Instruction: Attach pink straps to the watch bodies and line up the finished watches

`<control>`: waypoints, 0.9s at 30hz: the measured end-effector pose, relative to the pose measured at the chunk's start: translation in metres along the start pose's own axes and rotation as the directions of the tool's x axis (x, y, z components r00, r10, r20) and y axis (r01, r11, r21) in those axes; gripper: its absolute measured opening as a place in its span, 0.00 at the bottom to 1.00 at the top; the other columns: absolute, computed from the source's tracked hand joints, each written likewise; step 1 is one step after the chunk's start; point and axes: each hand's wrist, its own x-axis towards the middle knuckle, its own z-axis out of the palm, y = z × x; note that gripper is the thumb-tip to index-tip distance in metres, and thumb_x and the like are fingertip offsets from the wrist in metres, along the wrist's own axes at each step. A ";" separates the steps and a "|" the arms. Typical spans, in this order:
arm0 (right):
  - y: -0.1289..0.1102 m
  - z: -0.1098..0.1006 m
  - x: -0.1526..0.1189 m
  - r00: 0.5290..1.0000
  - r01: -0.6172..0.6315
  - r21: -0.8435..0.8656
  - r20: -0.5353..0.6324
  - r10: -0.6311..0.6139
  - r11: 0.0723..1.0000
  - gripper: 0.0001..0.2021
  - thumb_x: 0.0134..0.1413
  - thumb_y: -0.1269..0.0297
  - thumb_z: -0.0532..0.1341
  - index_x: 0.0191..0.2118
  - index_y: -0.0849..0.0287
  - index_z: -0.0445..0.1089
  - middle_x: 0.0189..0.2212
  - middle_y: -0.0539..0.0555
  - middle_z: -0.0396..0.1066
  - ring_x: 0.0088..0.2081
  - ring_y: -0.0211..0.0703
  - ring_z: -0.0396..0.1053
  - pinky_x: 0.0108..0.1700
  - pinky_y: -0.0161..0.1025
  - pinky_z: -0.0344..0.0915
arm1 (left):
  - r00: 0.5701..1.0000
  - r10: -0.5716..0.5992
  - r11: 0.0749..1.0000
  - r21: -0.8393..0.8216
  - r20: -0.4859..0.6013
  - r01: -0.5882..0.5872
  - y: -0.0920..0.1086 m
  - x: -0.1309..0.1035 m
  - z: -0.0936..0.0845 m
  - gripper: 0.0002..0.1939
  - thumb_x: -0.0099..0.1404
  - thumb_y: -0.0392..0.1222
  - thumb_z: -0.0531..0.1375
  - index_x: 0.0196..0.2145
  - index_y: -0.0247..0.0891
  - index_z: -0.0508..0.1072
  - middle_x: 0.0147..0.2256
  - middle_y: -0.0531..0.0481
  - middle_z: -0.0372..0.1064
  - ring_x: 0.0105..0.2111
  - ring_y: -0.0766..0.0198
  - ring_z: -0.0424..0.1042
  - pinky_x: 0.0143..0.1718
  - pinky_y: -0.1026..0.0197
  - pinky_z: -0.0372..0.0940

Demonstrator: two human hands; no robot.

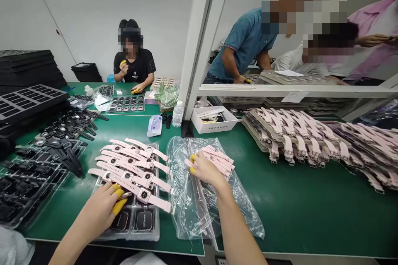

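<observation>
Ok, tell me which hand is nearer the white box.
Right. The right hand rests on pink straps just below the white box; the left hand sits farther away, at the watch tray's near end.

- One view only, worn on the person's head, looking forward and down.
- It faces across the green table (289, 198), towards the white wall (93, 12).
- Near: forearms fill the lower edge.
- No second view overlaps it.
</observation>
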 end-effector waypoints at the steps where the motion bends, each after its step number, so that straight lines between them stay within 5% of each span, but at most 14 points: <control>1: 0.004 0.000 0.001 0.999 0.023 0.041 -0.034 -0.022 0.999 0.02 0.62 0.66 0.57 0.37 0.56 0.65 0.41 0.56 0.70 0.35 0.44 0.67 0.36 0.38 0.57 | 1.000 -0.007 0.999 -0.049 -0.023 0.006 -0.001 -0.002 -0.004 0.16 0.76 0.47 0.53 0.41 0.44 0.80 0.41 0.44 0.78 0.43 0.51 0.76 0.44 0.52 0.73; 4: 0.015 0.001 0.005 0.987 0.099 0.204 -0.145 -0.070 0.974 0.05 0.64 0.63 0.54 0.38 0.55 0.64 0.36 0.53 0.70 0.37 0.47 0.68 0.41 0.41 0.61 | 0.994 -0.052 0.987 -0.156 -0.099 0.036 0.004 -0.002 -0.022 0.15 0.75 0.49 0.54 0.46 0.44 0.79 0.41 0.45 0.78 0.39 0.55 0.76 0.40 0.57 0.72; 7: 0.022 0.008 0.011 0.948 0.201 0.424 -0.312 -0.066 0.883 0.09 0.64 0.56 0.57 0.43 0.55 0.67 0.47 0.58 0.72 0.44 0.50 0.71 0.44 0.45 0.67 | 0.989 -0.068 0.979 -0.200 -0.132 0.041 0.024 0.013 -0.045 0.15 0.75 0.50 0.54 0.45 0.43 0.78 0.39 0.47 0.77 0.34 0.58 0.75 0.35 0.59 0.69; 12: 0.017 0.021 0.023 0.935 0.201 0.827 -0.322 0.149 0.525 0.28 0.57 0.45 0.66 0.57 0.54 0.63 0.43 0.57 0.73 0.37 0.49 0.75 0.30 0.41 0.72 | 0.988 0.047 0.964 -0.251 -0.145 -0.083 0.064 0.082 -0.067 0.14 0.75 0.49 0.54 0.40 0.41 0.75 0.36 0.47 0.76 0.34 0.59 0.74 0.34 0.60 0.65; 16: 0.004 0.024 0.033 0.915 0.247 0.939 -0.307 0.261 0.239 0.28 0.47 0.41 0.72 0.45 0.52 0.63 0.42 0.54 0.77 0.35 0.46 0.77 0.27 0.38 0.73 | 0.987 0.077 0.888 -0.440 -0.142 -0.133 0.071 0.146 -0.040 0.14 0.73 0.51 0.55 0.45 0.40 0.75 0.41 0.45 0.79 0.42 0.55 0.78 0.43 0.57 0.69; 19: 0.000 0.025 0.041 0.892 0.306 0.948 -0.316 0.324 0.085 0.26 0.44 0.46 0.75 0.39 0.52 0.63 0.42 0.53 0.78 0.37 0.45 0.77 0.33 0.40 0.76 | 0.989 -0.028 0.773 -0.630 -0.142 -0.069 0.067 0.173 -0.007 0.20 0.71 0.57 0.55 0.47 0.39 0.73 0.42 0.45 0.80 0.41 0.55 0.79 0.43 0.57 0.70; 22: 0.004 0.026 0.049 0.838 0.406 0.914 -0.361 0.409 -0.024 0.21 0.47 0.51 0.74 0.37 0.53 0.64 0.40 0.52 0.77 0.40 0.46 0.77 0.41 0.43 0.76 | 0.987 -0.101 0.731 -0.682 -0.124 -0.011 0.063 0.177 0.011 0.24 0.69 0.60 0.56 0.50 0.37 0.73 0.41 0.45 0.80 0.38 0.56 0.78 0.40 0.58 0.70; 27: 0.019 0.029 0.057 0.728 0.504 0.856 -0.350 0.590 -0.114 0.19 0.44 0.61 0.74 0.37 0.53 0.64 0.35 0.48 0.72 0.41 0.44 0.76 0.42 0.39 0.73 | 0.984 -0.088 0.835 -0.551 -0.154 -0.012 0.064 0.167 0.012 0.22 0.69 0.61 0.55 0.44 0.40 0.73 0.37 0.45 0.79 0.35 0.54 0.77 0.35 0.57 0.67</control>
